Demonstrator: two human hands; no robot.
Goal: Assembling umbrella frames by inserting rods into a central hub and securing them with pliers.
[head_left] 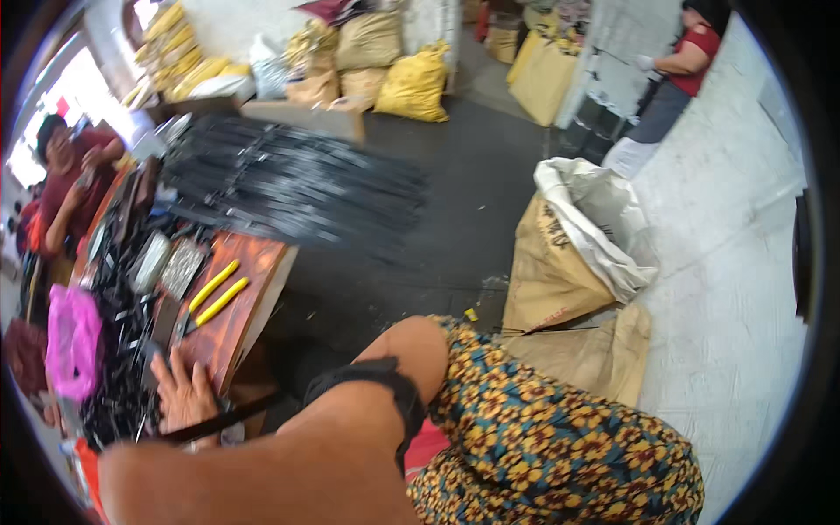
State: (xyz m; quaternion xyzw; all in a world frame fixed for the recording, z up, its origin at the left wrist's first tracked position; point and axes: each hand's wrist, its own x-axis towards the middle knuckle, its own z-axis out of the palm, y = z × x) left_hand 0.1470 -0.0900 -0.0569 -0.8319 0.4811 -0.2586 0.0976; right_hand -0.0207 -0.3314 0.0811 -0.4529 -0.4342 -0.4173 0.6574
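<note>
yellow-handled pliers (213,302) lie unheld, handles apart, on the counter (224,337), left of frame; presumably placed for easy reach. left hand (187,399) just below: fingers spread wide, nothing seen gripped, apparently resting on it for support. right hand unseen; its grip unknown.

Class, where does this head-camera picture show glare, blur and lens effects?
Throughout the head view: the bright opening at upper left is washed out with glare; the long black strips smear into streaks with pale glints; the yellow-handled pliers look clearer; black, curved fisheye borders frame the scene.
</note>
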